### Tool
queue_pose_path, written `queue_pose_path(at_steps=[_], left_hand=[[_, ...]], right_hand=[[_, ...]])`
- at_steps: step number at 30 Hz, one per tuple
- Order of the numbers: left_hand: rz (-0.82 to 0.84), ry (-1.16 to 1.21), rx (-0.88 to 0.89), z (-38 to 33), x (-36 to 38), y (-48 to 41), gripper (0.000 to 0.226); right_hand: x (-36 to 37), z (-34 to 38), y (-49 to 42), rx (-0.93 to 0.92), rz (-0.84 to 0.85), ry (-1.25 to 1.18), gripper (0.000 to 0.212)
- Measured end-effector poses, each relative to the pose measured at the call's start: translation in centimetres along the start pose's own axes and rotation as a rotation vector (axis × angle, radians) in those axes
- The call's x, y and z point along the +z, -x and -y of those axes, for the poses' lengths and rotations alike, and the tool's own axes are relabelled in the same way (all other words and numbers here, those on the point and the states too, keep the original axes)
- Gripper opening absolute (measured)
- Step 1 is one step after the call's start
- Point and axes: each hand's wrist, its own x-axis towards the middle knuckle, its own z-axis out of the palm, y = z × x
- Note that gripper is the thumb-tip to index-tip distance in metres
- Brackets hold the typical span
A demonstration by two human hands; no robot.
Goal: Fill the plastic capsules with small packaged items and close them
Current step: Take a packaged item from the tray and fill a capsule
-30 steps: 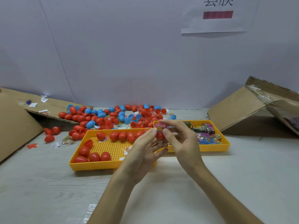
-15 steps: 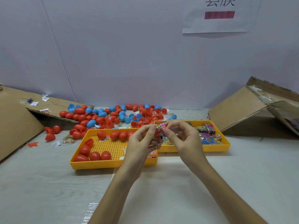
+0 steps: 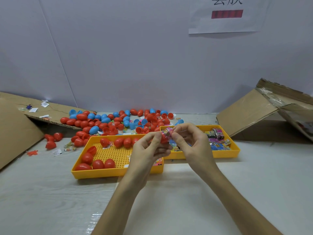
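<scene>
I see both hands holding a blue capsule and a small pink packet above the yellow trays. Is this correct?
Not quite: the capsule is red, not blue. The head view shows the left hand and the right hand holding it and a small pink packet above the yellow trays.

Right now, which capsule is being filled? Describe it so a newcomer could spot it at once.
Find the two yellow trays in the middle; the left hand and right hand meet above their junction. The left hand grips a red capsule, and the right hand pinches a pink packet at its top. It is the only capsule held in the air.
</scene>
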Motion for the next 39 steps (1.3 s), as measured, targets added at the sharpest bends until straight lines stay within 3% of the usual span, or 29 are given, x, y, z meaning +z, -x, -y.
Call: queue_pose_path(at_steps=[4,10,14,21,26,31,39], left_hand=[[0.003,0.067,-0.03,-0.1,0.1,0.1,0.036],[0.033,0.18,-0.051,-0.2,0.3,0.4,0.035],[0.065,0.24,-0.085,-0.3,0.3,0.3,0.037],[0.098,0.27,-0.107,0.0,-0.1,0.2,0.041],[0.146,0.307,-0.127,-0.2,-0.1,0.2,0.037],[0.145,0.319,-0.16,-0.2,0.1,0.3,0.041],[0.141,0.3,-0.109,-0.1,0.0,0.2,0.048]], right_hand=[[0.3,0.1,0.4,-0.217,-0.181,0.178,0.013],[0.7,0.1,0.9,-0.336,-0.074,0.316,0.034],[0.7,0.0,1.0,-0.365,-0.099,0.351,0.038],[0.9,-0.1,1.0,-0.359,-0.125,0.291,0.031],[1.0,0.0,1.1,-0.264,-0.12,0.205,0.041],[1.2,-0.2,1.2,-0.248,-0.09,0.196,0.033],[1.5,-0.1,1.4,-0.207,-0.119,0.17,0.037]])
